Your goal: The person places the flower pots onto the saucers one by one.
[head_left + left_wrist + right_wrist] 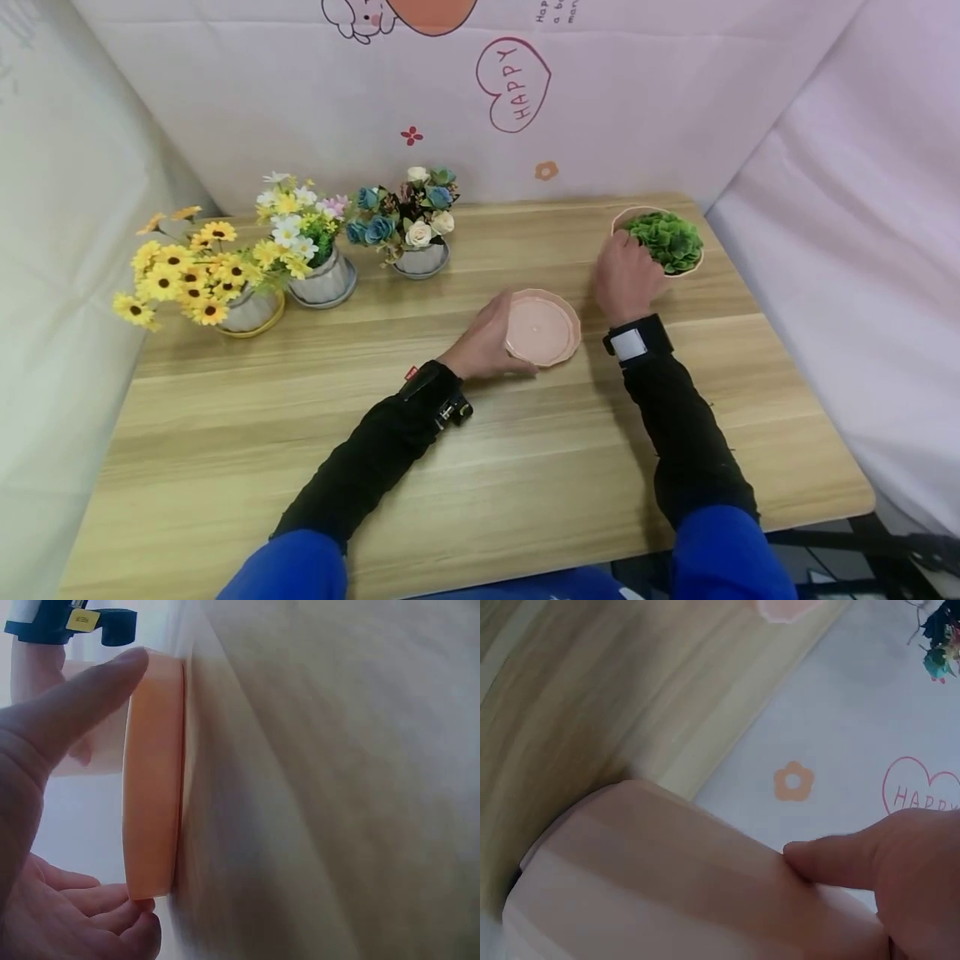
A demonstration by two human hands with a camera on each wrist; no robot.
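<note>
A shallow pink saucer with a scalloped rim (542,329) lies on the table, and my left hand (489,340) grips its left side. In the left wrist view the thumb is at one end of the saucer's wall (154,780) and the fingertips at the other. Farther right, my right hand (628,279) holds the rim of a pink flowerpot (626,215) filled with a leafy green plant (670,240). The right wrist view shows the thumb at the pot's rim beside its smooth side (660,862); the other fingers are mostly hidden.
Three potted artificial plants stand at the left: yellow flowers (187,279), white and yellow daisies (296,225), and blue and cream roses (416,212). The wooden table (525,467) meets a printed white cloth (615,100) at the back.
</note>
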